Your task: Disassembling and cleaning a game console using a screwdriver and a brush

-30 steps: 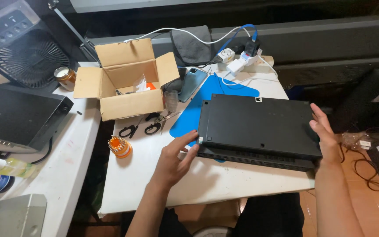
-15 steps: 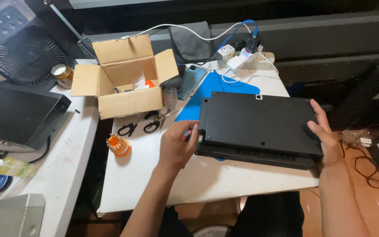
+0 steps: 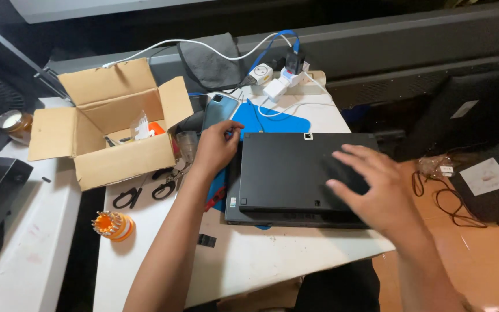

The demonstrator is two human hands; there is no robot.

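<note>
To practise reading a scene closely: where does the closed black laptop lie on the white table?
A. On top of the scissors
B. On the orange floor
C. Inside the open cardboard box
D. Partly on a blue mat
D: the black laptop lies on the white table, with the blue mat showing from under its far edge.

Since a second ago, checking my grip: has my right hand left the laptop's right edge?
Yes. The right hand has moved left, from the right edge to over the laptop lid.
</note>
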